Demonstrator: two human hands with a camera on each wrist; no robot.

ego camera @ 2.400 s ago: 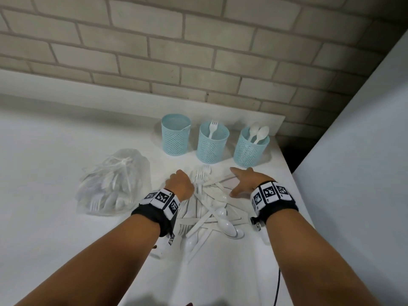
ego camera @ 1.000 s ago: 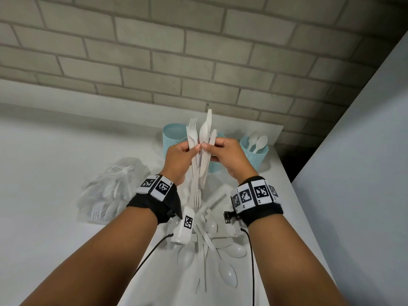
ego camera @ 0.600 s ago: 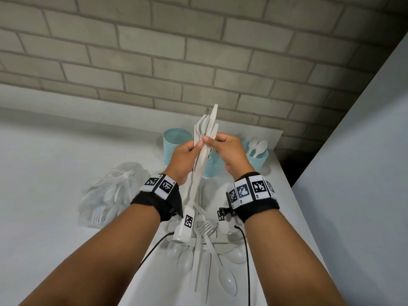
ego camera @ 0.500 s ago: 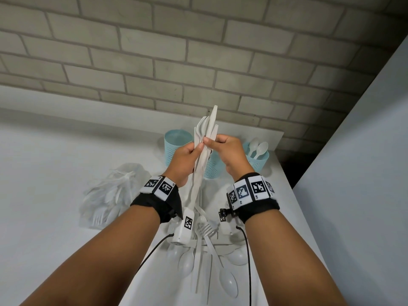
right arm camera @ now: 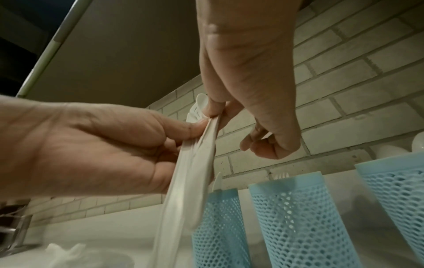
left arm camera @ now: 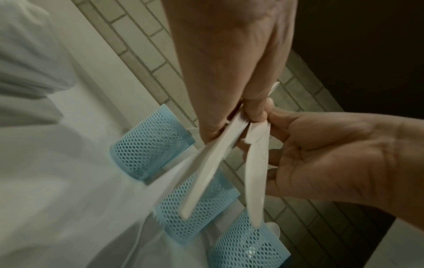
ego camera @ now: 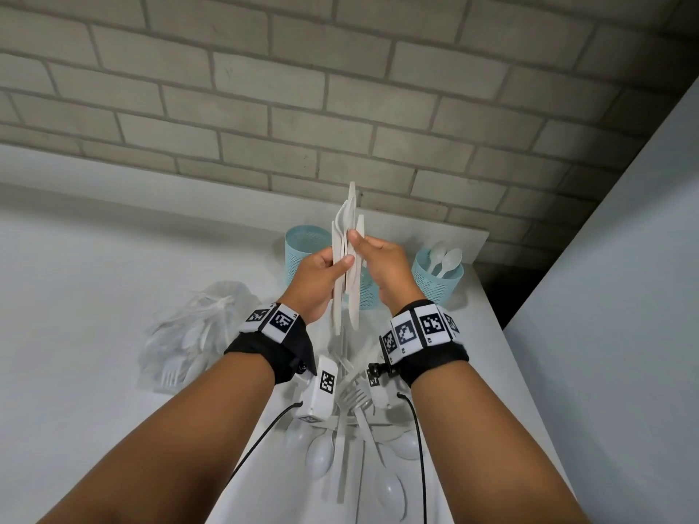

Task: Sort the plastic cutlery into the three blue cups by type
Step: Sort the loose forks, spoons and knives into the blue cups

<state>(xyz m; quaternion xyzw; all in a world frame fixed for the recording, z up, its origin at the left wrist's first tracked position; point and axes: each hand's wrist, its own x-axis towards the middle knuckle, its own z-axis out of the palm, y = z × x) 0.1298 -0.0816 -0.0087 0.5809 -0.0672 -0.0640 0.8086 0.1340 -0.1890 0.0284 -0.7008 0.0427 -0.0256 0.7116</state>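
Both hands hold a bundle of white plastic cutlery [ego camera: 348, 259] upright above the table. My left hand [ego camera: 340, 264] grips its left side with thumb and fingers. My right hand [ego camera: 357, 240] pinches its right side, where one piece [left arm camera: 254, 172] stands slightly apart from the others [left arm camera: 213, 163]. Three blue mesh cups stand behind. The left cup [ego camera: 306, 243] has a knife tip [right arm camera: 218, 181] showing. The middle cup [ego camera: 368, 293] is mostly hidden by my hands and holds a fork [right arm camera: 281, 175]. The right cup [ego camera: 437, 281] holds two spoons [ego camera: 446, 259].
A loose pile of spoons, forks and knives [ego camera: 355, 429] lies on the white table [ego camera: 94, 315] under my wrists. A clear bag of more cutlery [ego camera: 196, 334] sits to the left. A brick wall [ego camera: 340, 88] rises behind the cups and a white panel [ego camera: 624, 296] closes the right side.
Both hands came up from the pile with a handful of cutlery. Over the last second they drew the pieces into a tighter, edge-on bundle and raised it slightly.
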